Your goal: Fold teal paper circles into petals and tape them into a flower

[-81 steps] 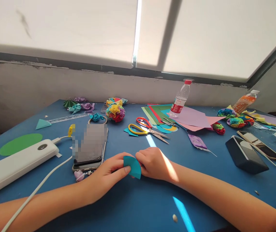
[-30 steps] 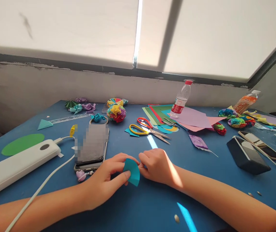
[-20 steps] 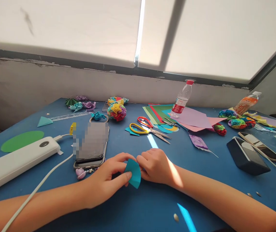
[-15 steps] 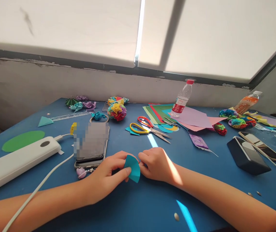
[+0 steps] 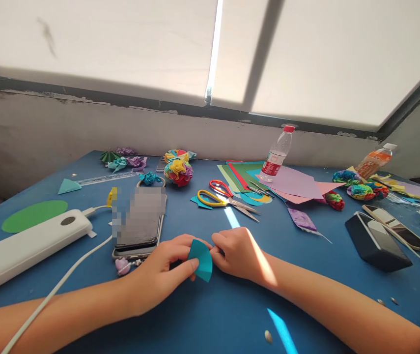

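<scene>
A teal piece of paper [image 5: 202,261], shaped like a folded wedge with a curved edge and creases, is pinched between the thumb and fingers of my left hand [image 5: 165,270]. Close beside it, my right hand [image 5: 237,250] is curled into a loose fist, its fingers at the left fingertips. Whatever those curled fingers hold, if anything, is hidden. Beyond my hands lie scissors [image 5: 228,199] with one yellow and one red handle loop, blades apart, next to a small teal paper scrap [image 5: 201,202].
Left are a phone [image 5: 143,216], a white power strip [image 5: 36,250], a cable and a green paper disc [image 5: 35,216]. Behind stand a paper flower ball [image 5: 179,172] and a bottle [image 5: 278,155] by coloured paper sheets [image 5: 293,179]. A black box [image 5: 377,241] sits right.
The teal paper has tilted and shifted very slightly in my left hand. Both hands stay nearly in place; the camera view has moved a little.
</scene>
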The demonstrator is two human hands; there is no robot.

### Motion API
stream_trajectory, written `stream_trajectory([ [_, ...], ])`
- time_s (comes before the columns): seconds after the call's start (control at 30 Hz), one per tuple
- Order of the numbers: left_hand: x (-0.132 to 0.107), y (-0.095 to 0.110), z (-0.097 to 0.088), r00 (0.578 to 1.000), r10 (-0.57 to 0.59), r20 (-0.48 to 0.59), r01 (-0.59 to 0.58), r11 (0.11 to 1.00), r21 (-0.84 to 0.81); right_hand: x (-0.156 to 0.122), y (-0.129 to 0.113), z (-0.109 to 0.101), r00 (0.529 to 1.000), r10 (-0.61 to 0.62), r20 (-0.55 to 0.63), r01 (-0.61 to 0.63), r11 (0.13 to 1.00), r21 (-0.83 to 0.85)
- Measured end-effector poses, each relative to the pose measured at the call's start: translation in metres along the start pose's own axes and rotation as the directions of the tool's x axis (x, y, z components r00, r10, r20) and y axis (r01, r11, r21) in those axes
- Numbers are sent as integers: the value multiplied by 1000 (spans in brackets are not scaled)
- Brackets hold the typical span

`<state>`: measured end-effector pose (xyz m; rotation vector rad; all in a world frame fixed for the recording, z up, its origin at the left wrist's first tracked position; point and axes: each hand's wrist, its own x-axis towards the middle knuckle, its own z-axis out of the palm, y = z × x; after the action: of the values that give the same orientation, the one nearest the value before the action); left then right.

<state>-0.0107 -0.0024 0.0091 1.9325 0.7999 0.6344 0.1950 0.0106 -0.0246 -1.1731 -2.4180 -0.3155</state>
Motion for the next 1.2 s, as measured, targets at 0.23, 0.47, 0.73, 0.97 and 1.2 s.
stream_trajectory([
  [0.23, 0, 0, 0, 1000, -13, 13, 14, 1000, -4, 0, 1, 0, 1000, -10, -11, 10, 1000, -18],
  [0.47, 0, -1, -1, 1000, -11, 17, 11, 1000, 4, 0, 1, 0, 1000, -28, -6, 27, 999, -42],
  [0.73, 1, 2, -1, 1000, -8, 22, 8, 999, 41, 0, -1, -1, 996, -79, -44, 76, 994, -75],
  [0.97, -1, 2, -2, 999, 3, 53, -7, 997, 74, -1, 1, -1, 993, -116, -26, 113, 989, -92],
  [1.2, 1, 1, -1, 999, -41, -9, 41, 998, 44, 2, -5, -7, 983, -175, -57, 172, 983, -60],
])
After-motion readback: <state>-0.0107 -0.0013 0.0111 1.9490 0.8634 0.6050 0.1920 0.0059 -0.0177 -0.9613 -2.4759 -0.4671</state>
